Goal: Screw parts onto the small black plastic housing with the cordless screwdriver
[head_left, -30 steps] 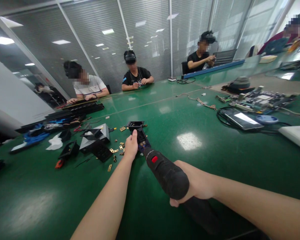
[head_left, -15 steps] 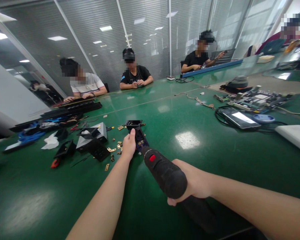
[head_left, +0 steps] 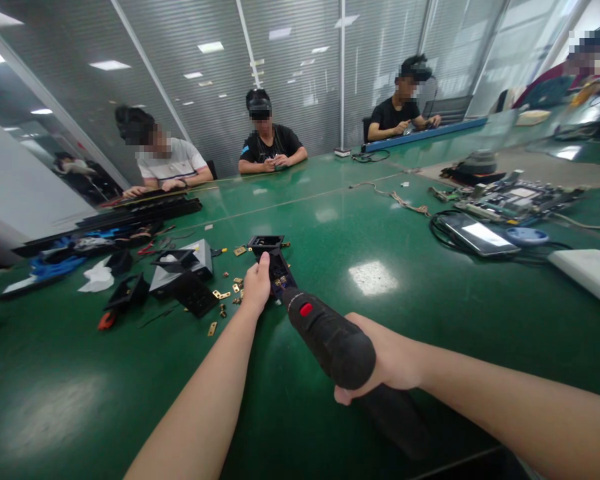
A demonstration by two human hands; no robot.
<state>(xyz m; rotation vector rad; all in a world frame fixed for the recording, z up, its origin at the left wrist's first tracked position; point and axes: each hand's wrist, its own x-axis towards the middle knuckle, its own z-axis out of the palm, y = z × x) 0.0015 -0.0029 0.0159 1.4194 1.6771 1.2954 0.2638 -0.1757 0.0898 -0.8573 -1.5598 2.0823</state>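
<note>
Right grip: the right hand (head_left: 387, 363) is wrapped tight round the electric screwdriver (head_left: 330, 340).
Screwdriver axis: long body slants away from the person, nose down onto the black part (head_left: 279, 270).
Left grip: the left hand (head_left: 257, 288) pinches the black part, thumb up, arm stretched forward.
Black part: lies on the green desk (head_left: 430, 313), brass clips (head_left: 225, 295) just left of it.

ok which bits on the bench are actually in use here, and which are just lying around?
In use:
- left hand steadying the black part
- right hand gripping the electric screwdriver, tip at that part
- brass pieces beside it

Lying about:
- tablet and cable
- circuit boards
- white tissue
- black housings to the left
</note>
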